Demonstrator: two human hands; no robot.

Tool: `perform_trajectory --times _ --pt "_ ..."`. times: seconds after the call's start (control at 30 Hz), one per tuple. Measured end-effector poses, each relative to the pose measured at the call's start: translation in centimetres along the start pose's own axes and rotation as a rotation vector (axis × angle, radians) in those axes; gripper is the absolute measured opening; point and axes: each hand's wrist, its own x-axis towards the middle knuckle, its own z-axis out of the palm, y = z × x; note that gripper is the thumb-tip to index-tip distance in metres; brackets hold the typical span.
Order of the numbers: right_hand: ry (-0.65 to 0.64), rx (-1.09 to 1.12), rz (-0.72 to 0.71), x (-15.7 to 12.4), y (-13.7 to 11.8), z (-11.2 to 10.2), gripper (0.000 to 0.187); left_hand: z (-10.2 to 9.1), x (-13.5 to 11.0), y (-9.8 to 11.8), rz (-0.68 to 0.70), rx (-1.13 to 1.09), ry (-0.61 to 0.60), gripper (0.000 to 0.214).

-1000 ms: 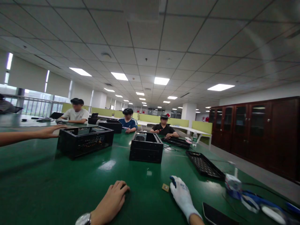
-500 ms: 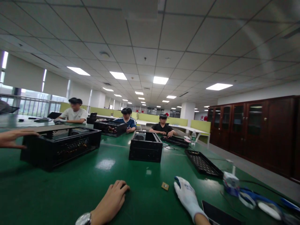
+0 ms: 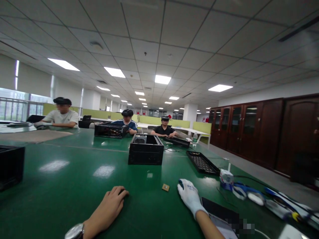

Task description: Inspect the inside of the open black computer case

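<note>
My left hand point(image 3: 111, 201), bare and with a watch point(image 3: 74, 231) on its wrist, rests on the green table point(image 3: 82, 199). Its fingers lie loosely stretched on the surface, and a small dark spot shows between thumb and fingers. In a white glove, my right hand point(image 3: 188, 195) lies on the table with its fingers out and nothing visible in it. Between the two hands, closer to the right one, is a small square processor chip point(image 3: 165, 188). A dark phone or tablet point(image 3: 219, 215) lies beside my right wrist.
A black computer case point(image 3: 146, 153) stands ahead, and another point(image 3: 11, 166) is cut off at the left edge. A black side panel point(image 3: 203, 162) lies to the right, near tape and cables. Three people sit across the table; one is behind a further case point(image 3: 109, 130).
The left computer case has slid further left, mostly out of view, and another person's hand on it is gone from view. The view has turned slightly right. My hands stay on the table.
</note>
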Motion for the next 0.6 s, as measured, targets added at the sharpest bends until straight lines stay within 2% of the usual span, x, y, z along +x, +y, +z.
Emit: perform_trajectory --times 0.17,0.37,0.5,0.6 --pt "-0.028 -0.024 0.006 -0.5 -0.2 -0.3 0.049 -0.4 -0.1 0.3 -0.018 0.009 -0.017 0.039" --pt "-0.037 -0.058 0.028 -1.9 -1.8 -0.4 0.051 0.7 0.1 -0.7 0.004 0.010 -0.002 0.042" --pt "-0.058 -0.046 0.025 -3.9 -2.9 -0.7 0.052 1.7 0.4 -1.5 0.007 0.021 0.032 0.044" --pt "-0.081 -0.040 0.036 -6.4 -3.1 -1.7 0.054 2.1 0.7 -2.1 0.019 0.020 0.029 0.044"
